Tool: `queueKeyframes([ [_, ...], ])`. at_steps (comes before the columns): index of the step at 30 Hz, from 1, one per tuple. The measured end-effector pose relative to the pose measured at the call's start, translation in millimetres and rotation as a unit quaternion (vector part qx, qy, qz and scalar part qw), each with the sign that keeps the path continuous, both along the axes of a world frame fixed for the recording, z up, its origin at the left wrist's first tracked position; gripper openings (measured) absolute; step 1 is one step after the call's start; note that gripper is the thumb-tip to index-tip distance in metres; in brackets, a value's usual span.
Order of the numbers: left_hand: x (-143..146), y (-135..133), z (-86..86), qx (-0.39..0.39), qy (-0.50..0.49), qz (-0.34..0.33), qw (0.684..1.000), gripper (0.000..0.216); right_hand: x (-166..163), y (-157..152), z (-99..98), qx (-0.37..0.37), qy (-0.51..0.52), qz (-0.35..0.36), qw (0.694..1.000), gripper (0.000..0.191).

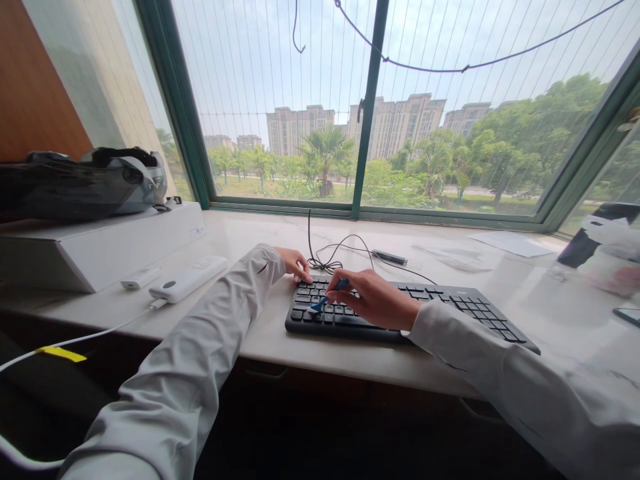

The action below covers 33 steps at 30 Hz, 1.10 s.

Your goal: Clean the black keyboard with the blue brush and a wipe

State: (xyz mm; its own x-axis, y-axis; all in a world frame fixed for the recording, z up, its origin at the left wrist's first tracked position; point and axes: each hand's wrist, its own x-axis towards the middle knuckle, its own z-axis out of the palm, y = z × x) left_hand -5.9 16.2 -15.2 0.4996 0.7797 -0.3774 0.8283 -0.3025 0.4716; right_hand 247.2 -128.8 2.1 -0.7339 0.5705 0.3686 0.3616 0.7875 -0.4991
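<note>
Right hand (373, 298) pinches a thin blue tool (326, 298), its tip on the left keys of the keyboard (450, 303). The tool looks light and stiff, best pinched at its rear. Left hand (295, 263) rests loosely on the keyboard's far corner, gripping nothing.

No legible text, label or number anywhere (keyboard (450, 305) key legends and white box (125, 248) sticker too small).
</note>
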Motion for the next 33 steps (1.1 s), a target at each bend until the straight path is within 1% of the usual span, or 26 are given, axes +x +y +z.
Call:
queueKeyframes([
  [5,0,-1,0.8,-0.004,0.003,-0.003,1.000,0.053,13,-3,1.6,0.010,-0.019,-0.010,1.000,0.008],
  [11,-1,1,0.2,-0.009,-0.005,-0.014,1.000,0.054,28,-5,4.6,0.011,-0.031,-0.023,0.999,0.014],
  [17,-3,4,-0.8,-0.003,0.004,-0.021,1.000,0.053,47,-8,5.7,0.019,-0.052,-0.037,0.998,0.016],
  [24,-4,6,-3.3,-0.026,-0.013,-0.018,0.999,0.053,73,-16,7.9,-0.007,-0.058,-0.078,0.995,0.024],
  [33,-4,6,-2.4,-0.037,-0.007,-0.012,0.999,0.053,107,-25,12.9,-0.011,-0.080,-0.116,0.990,0.022],
])
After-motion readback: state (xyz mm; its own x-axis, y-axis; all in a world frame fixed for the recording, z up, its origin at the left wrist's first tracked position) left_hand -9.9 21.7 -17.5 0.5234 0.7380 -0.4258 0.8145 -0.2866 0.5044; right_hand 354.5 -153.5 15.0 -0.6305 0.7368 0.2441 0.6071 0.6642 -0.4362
